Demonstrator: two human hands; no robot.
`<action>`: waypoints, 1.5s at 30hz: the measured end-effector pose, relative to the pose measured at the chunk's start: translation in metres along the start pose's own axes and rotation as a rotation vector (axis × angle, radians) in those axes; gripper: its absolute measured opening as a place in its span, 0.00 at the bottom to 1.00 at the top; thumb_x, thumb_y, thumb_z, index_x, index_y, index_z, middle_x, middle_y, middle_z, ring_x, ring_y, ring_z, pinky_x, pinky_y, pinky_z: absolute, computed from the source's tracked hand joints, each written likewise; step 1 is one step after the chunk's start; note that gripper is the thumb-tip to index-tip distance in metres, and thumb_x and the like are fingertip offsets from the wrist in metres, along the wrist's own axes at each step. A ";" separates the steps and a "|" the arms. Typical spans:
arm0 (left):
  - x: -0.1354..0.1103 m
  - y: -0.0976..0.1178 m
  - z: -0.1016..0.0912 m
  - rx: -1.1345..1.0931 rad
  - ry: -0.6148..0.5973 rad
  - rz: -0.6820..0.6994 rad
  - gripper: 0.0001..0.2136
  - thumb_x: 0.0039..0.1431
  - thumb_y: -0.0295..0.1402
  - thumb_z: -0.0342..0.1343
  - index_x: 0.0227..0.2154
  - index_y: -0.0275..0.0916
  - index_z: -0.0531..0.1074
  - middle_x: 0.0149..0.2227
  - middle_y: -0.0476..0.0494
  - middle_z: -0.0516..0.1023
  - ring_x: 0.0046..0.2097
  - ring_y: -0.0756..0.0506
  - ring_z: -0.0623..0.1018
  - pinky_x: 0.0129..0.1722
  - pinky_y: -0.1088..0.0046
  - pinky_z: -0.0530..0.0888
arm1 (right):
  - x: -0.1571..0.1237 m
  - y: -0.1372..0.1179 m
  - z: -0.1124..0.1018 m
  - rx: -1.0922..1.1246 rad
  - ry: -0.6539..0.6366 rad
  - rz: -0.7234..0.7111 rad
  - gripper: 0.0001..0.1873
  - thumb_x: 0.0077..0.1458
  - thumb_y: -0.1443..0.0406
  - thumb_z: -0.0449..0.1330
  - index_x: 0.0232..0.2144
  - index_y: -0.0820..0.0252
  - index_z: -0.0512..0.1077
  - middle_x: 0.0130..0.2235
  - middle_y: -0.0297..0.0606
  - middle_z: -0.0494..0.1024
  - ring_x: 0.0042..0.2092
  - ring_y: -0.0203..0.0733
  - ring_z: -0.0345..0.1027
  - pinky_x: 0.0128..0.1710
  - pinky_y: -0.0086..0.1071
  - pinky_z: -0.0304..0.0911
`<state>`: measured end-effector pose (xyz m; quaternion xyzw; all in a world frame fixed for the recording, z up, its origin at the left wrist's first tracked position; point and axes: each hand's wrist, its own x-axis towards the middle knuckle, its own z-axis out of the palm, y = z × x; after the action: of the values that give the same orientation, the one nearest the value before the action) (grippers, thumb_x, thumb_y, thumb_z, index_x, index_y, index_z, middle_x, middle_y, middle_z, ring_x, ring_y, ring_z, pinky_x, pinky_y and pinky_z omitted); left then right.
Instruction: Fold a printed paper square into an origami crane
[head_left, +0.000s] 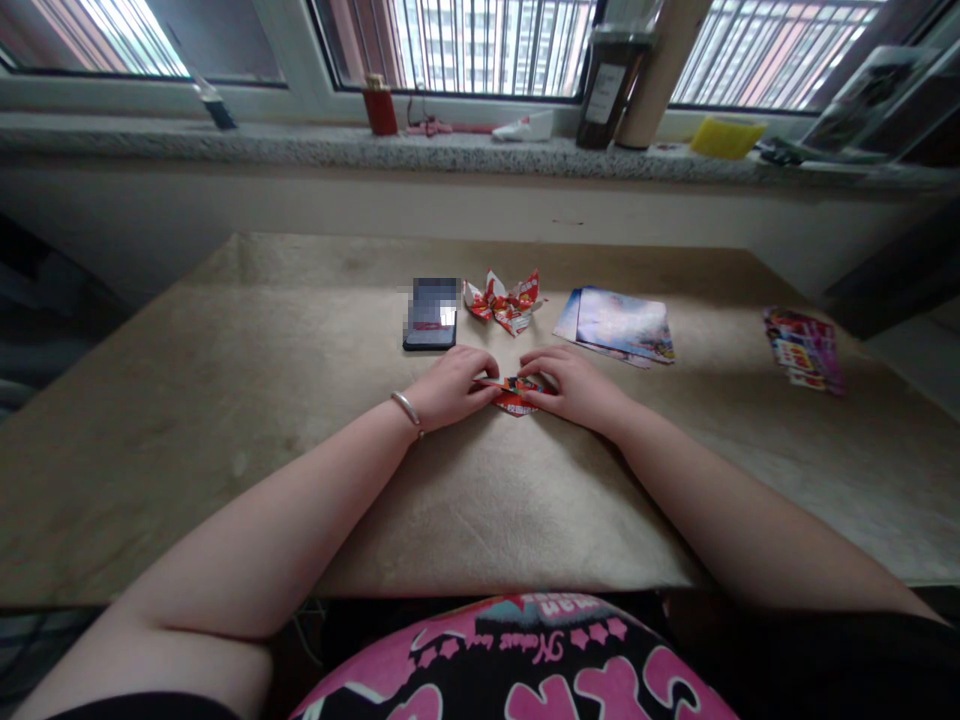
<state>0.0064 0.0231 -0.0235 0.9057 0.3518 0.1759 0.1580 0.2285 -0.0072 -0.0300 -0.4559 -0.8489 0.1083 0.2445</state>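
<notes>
Red paper [516, 395] lies flat on the tabletop [300, 400] near the middle, just nearer than the phone [431, 313], pinched at its ends by the left hand [452, 386] and right hand [571, 384], which should probably press slowly and evenly for a sharp fold.

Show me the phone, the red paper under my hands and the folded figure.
phone [430, 314], head view, screen middle.
red paper [514, 402], head view, its lower tip.
folded figure [504, 303], head view, its centre.
</notes>
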 end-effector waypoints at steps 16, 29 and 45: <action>0.000 0.004 0.001 -0.201 0.067 -0.042 0.07 0.55 0.30 0.54 0.37 0.37 0.70 0.36 0.46 0.74 0.37 0.49 0.73 0.38 0.73 0.70 | 0.000 -0.008 0.007 0.477 0.011 0.273 0.12 0.47 0.68 0.60 0.37 0.58 0.66 0.36 0.35 0.75 0.37 0.39 0.71 0.40 0.36 0.66; 0.001 0.004 -0.007 0.006 0.193 0.248 0.08 0.62 0.31 0.49 0.33 0.39 0.73 0.34 0.45 0.75 0.38 0.49 0.72 0.41 0.72 0.68 | 0.000 -0.011 -0.006 0.099 0.157 -0.016 0.05 0.48 0.71 0.56 0.28 0.57 0.70 0.32 0.37 0.73 0.37 0.42 0.66 0.39 0.35 0.61; -0.001 -0.002 -0.007 0.143 -0.026 0.357 0.09 0.60 0.31 0.51 0.37 0.42 0.76 0.38 0.44 0.76 0.39 0.48 0.73 0.41 0.72 0.68 | -0.002 -0.006 -0.010 0.019 -0.087 -0.166 0.06 0.48 0.66 0.59 0.32 0.57 0.72 0.40 0.40 0.75 0.44 0.44 0.66 0.47 0.38 0.62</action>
<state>0.0011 0.0247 -0.0182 0.9648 0.1951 0.1641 0.0640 0.2300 -0.0130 -0.0200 -0.3764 -0.8926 0.1153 0.2198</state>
